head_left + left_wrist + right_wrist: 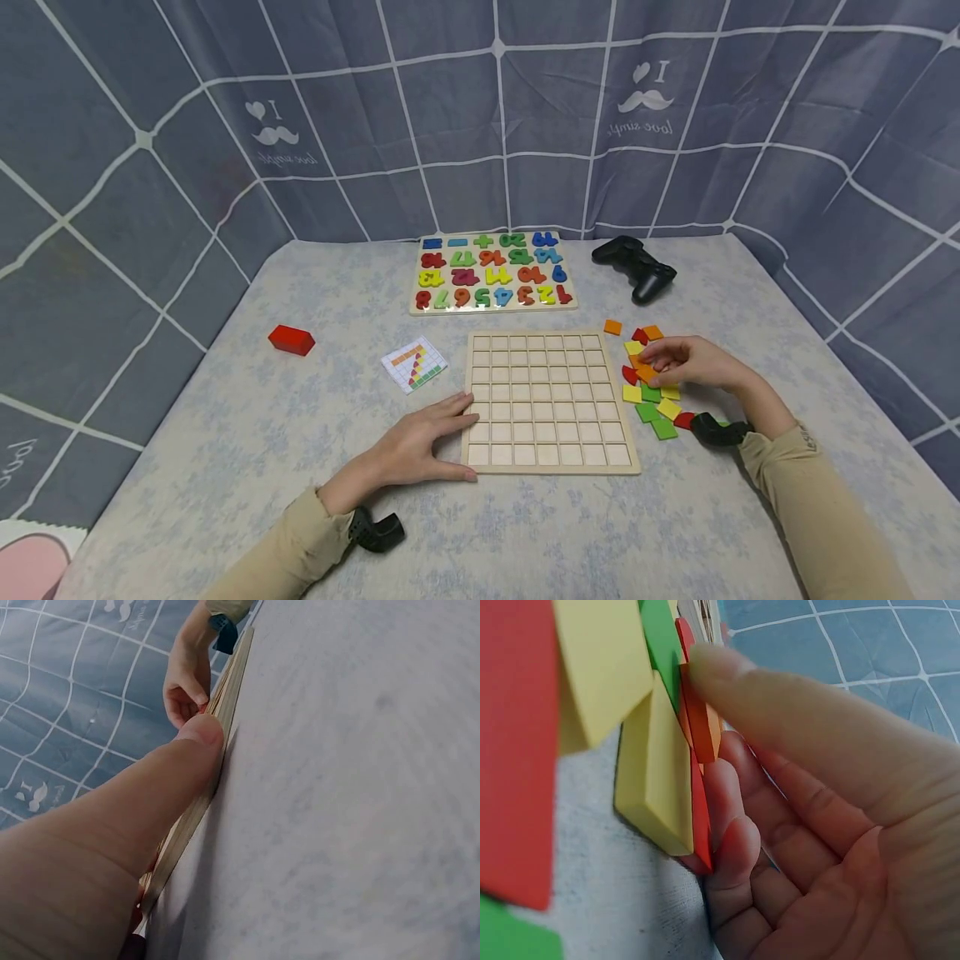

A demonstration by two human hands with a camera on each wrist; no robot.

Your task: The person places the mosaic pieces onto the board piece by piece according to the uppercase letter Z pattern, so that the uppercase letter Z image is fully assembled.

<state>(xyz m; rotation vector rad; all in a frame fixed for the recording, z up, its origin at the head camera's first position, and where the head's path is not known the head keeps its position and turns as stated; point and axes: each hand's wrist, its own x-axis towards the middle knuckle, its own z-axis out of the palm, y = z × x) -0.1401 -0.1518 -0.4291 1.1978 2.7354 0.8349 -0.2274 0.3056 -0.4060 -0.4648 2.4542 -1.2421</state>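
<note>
My left hand [420,442] lies at the left edge of a wooden grid board [553,468], fingers on its frame and thumb at the near corner. All the board's square cells are bare. In the left wrist view the thumb [199,733] rests against the board's side. Over a loose pile of coloured tiles to the board's right, my right hand [697,363] pinches an orange square tile [700,720] between thumb and fingers. Around it lie yellow tiles [632,393], green tiles [663,428] and red pieces [630,375].
A pattern card [414,364] lies left of the board, with a red block [292,340] farther left. Behind stand a number puzzle board [492,310] and a black game controller [633,267]. A grey checked curtain [450,108] encloses the table.
</note>
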